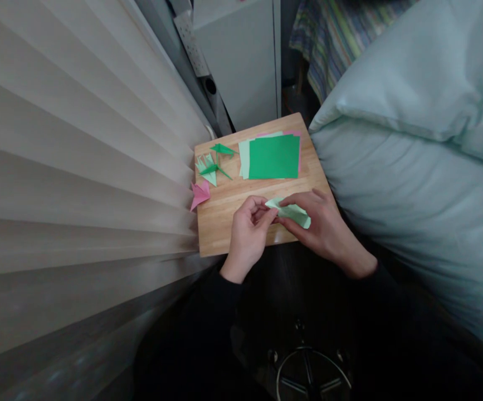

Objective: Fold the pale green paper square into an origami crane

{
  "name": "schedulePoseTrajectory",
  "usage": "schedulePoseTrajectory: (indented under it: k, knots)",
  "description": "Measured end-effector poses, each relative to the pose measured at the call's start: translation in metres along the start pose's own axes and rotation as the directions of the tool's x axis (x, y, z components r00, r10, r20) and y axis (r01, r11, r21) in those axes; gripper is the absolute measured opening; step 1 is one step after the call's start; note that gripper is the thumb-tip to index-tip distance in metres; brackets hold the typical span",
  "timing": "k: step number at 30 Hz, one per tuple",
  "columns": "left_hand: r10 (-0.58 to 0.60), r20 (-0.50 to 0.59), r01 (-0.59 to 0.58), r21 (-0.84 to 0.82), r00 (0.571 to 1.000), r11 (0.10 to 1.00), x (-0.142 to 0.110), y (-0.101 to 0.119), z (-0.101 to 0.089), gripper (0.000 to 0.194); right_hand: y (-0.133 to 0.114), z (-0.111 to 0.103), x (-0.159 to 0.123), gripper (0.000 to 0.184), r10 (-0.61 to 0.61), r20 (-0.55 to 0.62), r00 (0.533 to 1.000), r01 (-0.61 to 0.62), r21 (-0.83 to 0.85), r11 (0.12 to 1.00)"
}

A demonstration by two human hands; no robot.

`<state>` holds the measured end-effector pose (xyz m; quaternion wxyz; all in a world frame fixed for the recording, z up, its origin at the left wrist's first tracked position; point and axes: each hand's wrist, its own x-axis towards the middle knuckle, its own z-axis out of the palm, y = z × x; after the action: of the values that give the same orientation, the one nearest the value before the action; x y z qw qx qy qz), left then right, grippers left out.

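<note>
Both my hands hold a folded pale green paper (pixel 292 212) over the near edge of a wooden board (pixel 228 200). My left hand (pixel 247 234) pinches its left tip with curled fingers. My right hand (pixel 322 228) grips its right side, fingers laid along the fold. A stack of paper sheets (pixel 273 157), dark green on top with pale green and pink beneath, lies at the board's far side. Folded green paper figures (pixel 214 164) sit at the board's left, and a pink folded figure (pixel 200 194) lies at its left edge.
A pleated pale curtain (pixel 78 167) fills the left. A pale blue duvet (pixel 412 139) rises on the right. A white cabinet (pixel 241 55) and a power strip (pixel 191 42) stand behind the board. A chair base (pixel 308 379) shows below.
</note>
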<state>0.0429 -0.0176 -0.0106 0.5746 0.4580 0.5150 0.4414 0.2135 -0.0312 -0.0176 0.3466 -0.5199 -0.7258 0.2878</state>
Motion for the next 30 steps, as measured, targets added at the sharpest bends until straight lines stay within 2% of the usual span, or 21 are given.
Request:
schedulePoseTrajectory:
  k: [3, 9, 12, 15, 23, 30]
  knots:
    - [0.027, -0.001, -0.027, 0.001, 1.000, 1.000, -0.001, 0.001, 0.002, 0.027, -0.001, 0.002, 0.001, 0.012, -0.009, 0.027, 1.000, 0.008, 0.017, 1.000]
    - [0.061, 0.016, -0.063, 0.117, 0.998, 0.991, -0.002, 0.010, -0.002, 0.036, -0.002, -0.004, 0.002, 0.021, 0.045, 0.039, 0.998, -0.051, 0.171, 0.984]
    - [0.084, 0.092, -0.098, 0.164, 0.992, 0.982, 0.000, 0.012, -0.006, 0.027, -0.003, -0.007, 0.001, 0.019, 0.051, 0.062, 0.997, -0.063, 0.225, 0.972]
    - [0.055, 0.158, -0.077, 0.140, 0.986, 0.987, 0.001, 0.013, -0.008, 0.021, -0.003, -0.007, 0.001, 0.017, 0.058, 0.054, 0.997, -0.069, 0.226, 0.972]
    - [0.050, 0.086, -0.065, 0.180, 0.995, 0.982, -0.001, 0.014, -0.005, 0.023, -0.009, -0.008, 0.002, 0.018, 0.060, 0.028, 0.998, -0.065, 0.198, 0.978]
    - [0.049, 0.092, -0.067, 0.207, 0.995, 0.976, -0.002, 0.016, -0.007, 0.020, -0.017, -0.012, 0.004, 0.021, 0.102, 0.033, 0.994, -0.108, 0.314, 0.943]
